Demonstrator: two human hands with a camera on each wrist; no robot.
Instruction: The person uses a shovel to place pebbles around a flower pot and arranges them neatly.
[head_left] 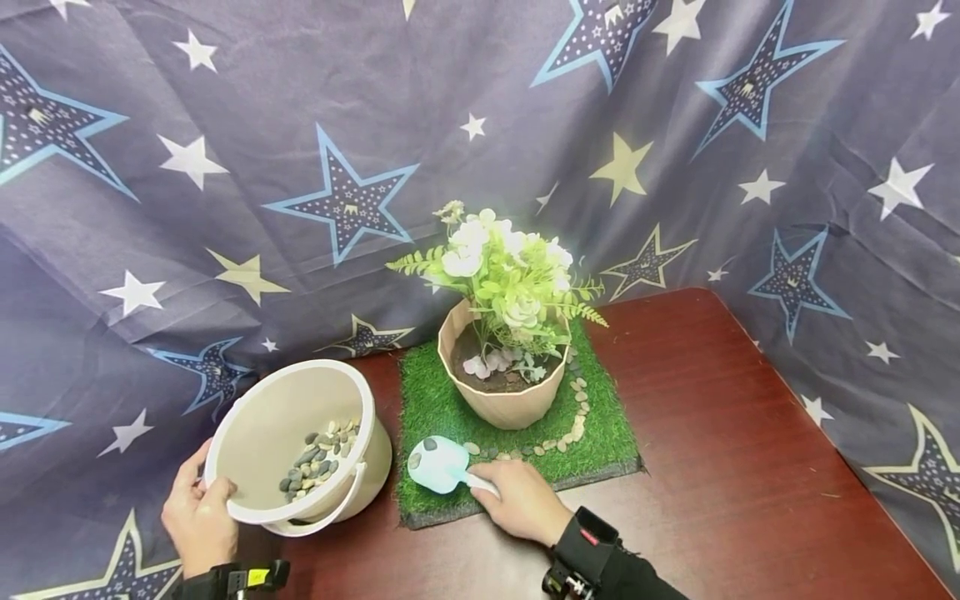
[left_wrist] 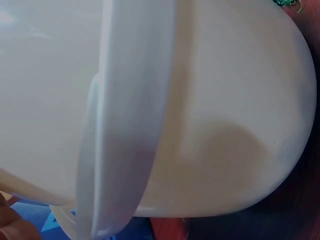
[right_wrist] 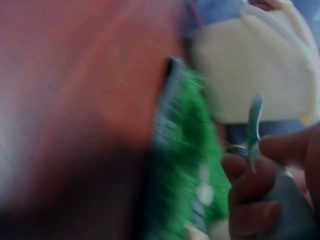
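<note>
My left hand (head_left: 201, 515) grips the rim of a cream bucket (head_left: 378, 462), which leans toward me with grey and tan pebbles (head_left: 318, 458) inside. In the left wrist view the bucket's wall (left_wrist: 235, 90) fills most of the picture. By its white handle, my right hand (head_left: 522, 500) holds a small pale blue shovel (head_left: 442, 475) over the left front part of a green turf mat (head_left: 611, 417). A couple of stones lie in its scoop. Fingers (right_wrist: 255, 185) curl round the handle in the right wrist view.
A beige flowerpot (head_left: 510, 407) with white flowers and ferns (head_left: 502, 267) stands on the mat. A curved row of pebbles (head_left: 573, 429) runs round its front and right side. The brown table (head_left: 720, 442) reaches a star-patterned cloth (head_left: 480, 150) behind.
</note>
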